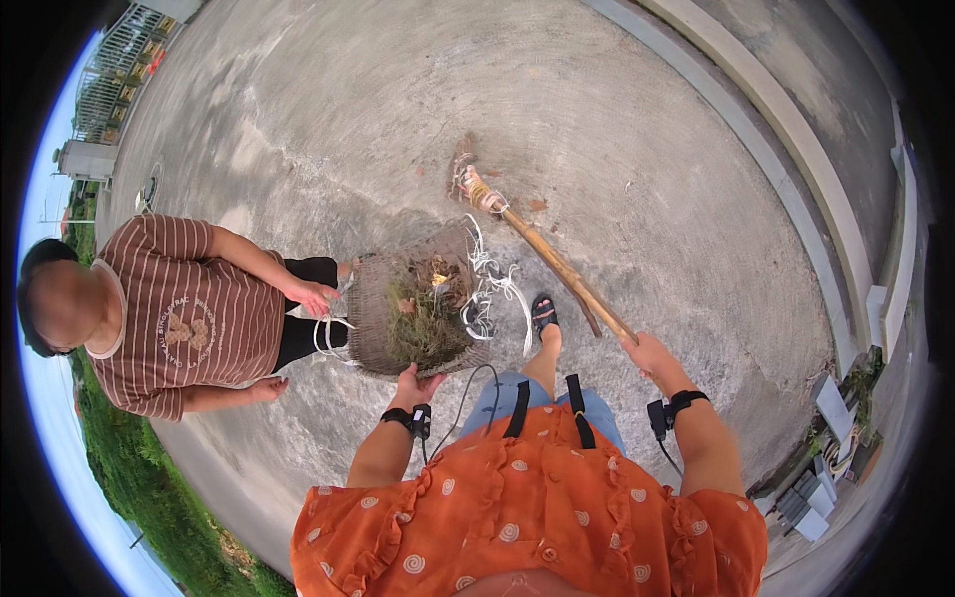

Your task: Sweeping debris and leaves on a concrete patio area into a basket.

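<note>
A woven basket [370, 289] holding dry grass and dead leaves [423, 313] sits on the concrete in front of me to the left. My left hand [414, 387] is closed on its near rim. In my right hand [653, 360] is the upper end of a broom [557, 261] with a long wooden handle. The broom slants away to the far left. Cord or cloth is wound round its lower part, and its worn brown head [465, 157] lies just beyond the basket. White cord loops [505, 282] hang at the basket's right side, with another white loop [328, 336] at its left.
Another person in a striped shirt [214, 308] stands left of the basket, one hand [314, 297] by its left edge. My sandalled foot [544, 313] is right of the basket. A concrete curb [766, 139] runs along the right, with stacked blocks [808, 502] at lower right.
</note>
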### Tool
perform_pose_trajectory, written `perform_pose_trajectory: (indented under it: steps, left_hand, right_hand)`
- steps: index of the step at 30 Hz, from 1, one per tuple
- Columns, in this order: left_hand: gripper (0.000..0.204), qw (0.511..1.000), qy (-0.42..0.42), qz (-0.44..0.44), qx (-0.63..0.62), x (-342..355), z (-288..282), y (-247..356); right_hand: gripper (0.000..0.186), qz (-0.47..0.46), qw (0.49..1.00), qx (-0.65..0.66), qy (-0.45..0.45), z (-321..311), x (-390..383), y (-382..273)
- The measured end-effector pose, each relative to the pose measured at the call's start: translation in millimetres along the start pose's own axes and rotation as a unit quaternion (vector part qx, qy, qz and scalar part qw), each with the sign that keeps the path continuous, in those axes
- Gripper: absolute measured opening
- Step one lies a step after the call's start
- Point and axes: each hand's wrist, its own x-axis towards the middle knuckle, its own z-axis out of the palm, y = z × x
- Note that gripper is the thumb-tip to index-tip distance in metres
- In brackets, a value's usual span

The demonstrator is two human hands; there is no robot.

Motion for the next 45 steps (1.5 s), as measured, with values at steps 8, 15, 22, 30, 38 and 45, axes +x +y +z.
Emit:
perform_pose_trajectory:
  steps: [8, 15, 22, 30, 38, 45]
  left_hand:
    - [0.058, 0.994, -0.098, -0.016, 0.039, -9.3, -23.9, -2.2]
    - [0.056, 0.981, -0.126, -0.033, 0.143, -33.2, -25.1, 5.1]
    - [0.059, 0.975, -0.127, -0.063, 0.169, -58.7, -32.6, 25.8]
    - [0.058, 0.965, -0.149, -0.049, 0.209, -117.5, -27.2, 55.7]
    - [0.056, 0.960, -0.179, 0.019, 0.216, -136.4, -27.1, 85.3]
    - [0.051, 0.939, -0.190, 0.067, 0.279, -115.6, -55.2, 110.8]
  right_hand:
    - [0.040, 0.175, 0.962, 0.207, 0.036, 190.2, -222.4, 310.6]
    - [0.035, 0.193, 0.948, 0.237, 0.086, 275.5, -408.5, 312.8]
    - [0.049, 0.091, 0.983, 0.141, 0.078, 281.3, -344.4, 268.8]
    - [0.060, -0.177, 0.983, 0.007, 0.037, 200.0, -117.0, 57.5]
    - [0.042, -0.201, 0.950, -0.186, 0.149, 177.5, -26.3, -183.2]
    - [0.055, -0.096, 0.971, -0.137, 0.173, 161.2, -42.5, -14.8]
